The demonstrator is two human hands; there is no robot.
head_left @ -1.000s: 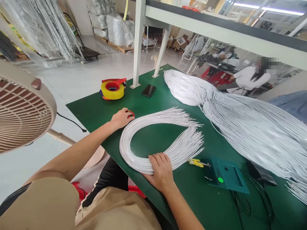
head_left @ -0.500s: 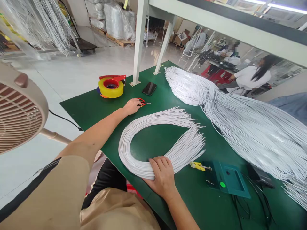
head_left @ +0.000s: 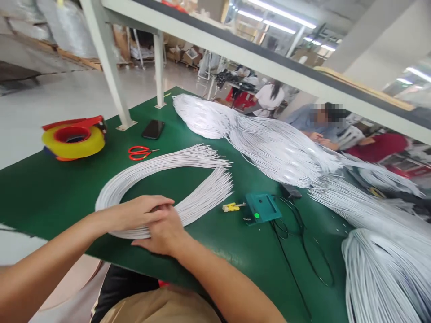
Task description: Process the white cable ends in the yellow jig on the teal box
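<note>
A curved bundle of white cables (head_left: pixel 206 192) lies bent in a U on the green table, cut ends facing right. My right hand (head_left: pixel 168 231) is closed round the lower arm of the bundle. Across the bundle and over the right hand's knuckles stretches my left hand (head_left: pixel 139 212), fingers extended and partly overlapping the right hand. Whether its fingertips touch the cables is hidden. Red-handled scissors (head_left: pixel 145 154) rest beyond the bundle, and past them is a black phone (head_left: pixel 153 129).
A red tape dispenser with yellow tape (head_left: pixel 76 139) stands left. Right of the bundle are a yellow-handled tool (head_left: pixel 232 207) and a teal device (head_left: pixel 264 208) with black cords. Long white cable bundles (head_left: pixel 269 139) span the back and right. A shelf post (head_left: pixel 109 67) rises behind. A person sits across.
My left hand has left the scissors, which now lie on the table, and come to my right hand on the bundle. The view has swung right.
</note>
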